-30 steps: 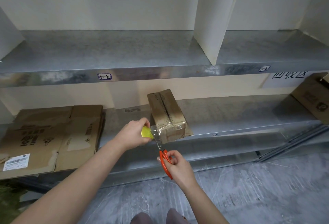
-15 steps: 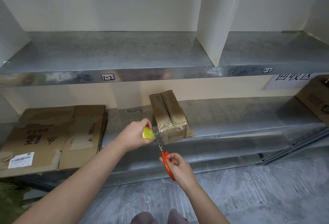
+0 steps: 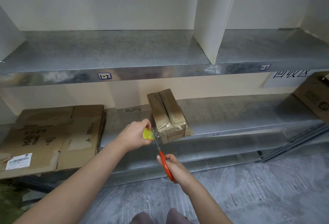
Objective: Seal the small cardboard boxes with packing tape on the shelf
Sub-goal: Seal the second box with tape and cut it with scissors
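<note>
On the lower shelf's [image 3: 231,115] near edge, box [image 3: 167,111] taped at its near end: left hand [image 3: 132,134] grips tape roll [image 3: 147,134], right hand [image 3: 176,168] holds scissors [image 3: 164,163] at the strip; cutting step, next likely a clean snip, then pressing the tail down.

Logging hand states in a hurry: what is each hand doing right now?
Left hand: grips the yellow tape roll.
Right hand: grips the orange-handled scissors, blades at the tape beside the small cardboard box.
</note>
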`<action>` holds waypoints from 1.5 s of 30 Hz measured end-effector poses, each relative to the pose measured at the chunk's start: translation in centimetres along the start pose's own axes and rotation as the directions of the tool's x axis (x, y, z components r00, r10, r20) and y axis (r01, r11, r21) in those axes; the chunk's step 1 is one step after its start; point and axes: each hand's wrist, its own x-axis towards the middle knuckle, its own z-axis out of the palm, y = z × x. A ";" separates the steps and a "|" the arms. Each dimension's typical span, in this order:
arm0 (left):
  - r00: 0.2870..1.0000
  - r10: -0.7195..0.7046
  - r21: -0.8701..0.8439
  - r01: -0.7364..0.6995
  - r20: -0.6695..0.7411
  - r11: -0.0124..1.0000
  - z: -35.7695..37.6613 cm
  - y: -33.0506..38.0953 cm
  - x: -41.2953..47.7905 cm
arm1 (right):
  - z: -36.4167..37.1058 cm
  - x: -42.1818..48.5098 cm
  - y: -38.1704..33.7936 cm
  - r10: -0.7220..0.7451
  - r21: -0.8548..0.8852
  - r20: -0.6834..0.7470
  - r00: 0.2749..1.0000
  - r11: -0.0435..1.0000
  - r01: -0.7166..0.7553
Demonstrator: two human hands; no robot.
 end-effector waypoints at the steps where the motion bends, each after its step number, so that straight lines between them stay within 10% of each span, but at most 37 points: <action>1: 1.000 -0.008 0.003 0.008 0.000 1.000 -0.1 -0.1 0.0 | 0.0 0.1 -0.1 0.005 0.010 0.006 1.000 1.000 -0.005; 45: 0.997 -0.077 -0.025 0.078 0.029 0.997 -0.9 -0.3 0.4 | -0.5 1.4 -0.1 -0.045 0.227 0.000 0.999 0.973 0.044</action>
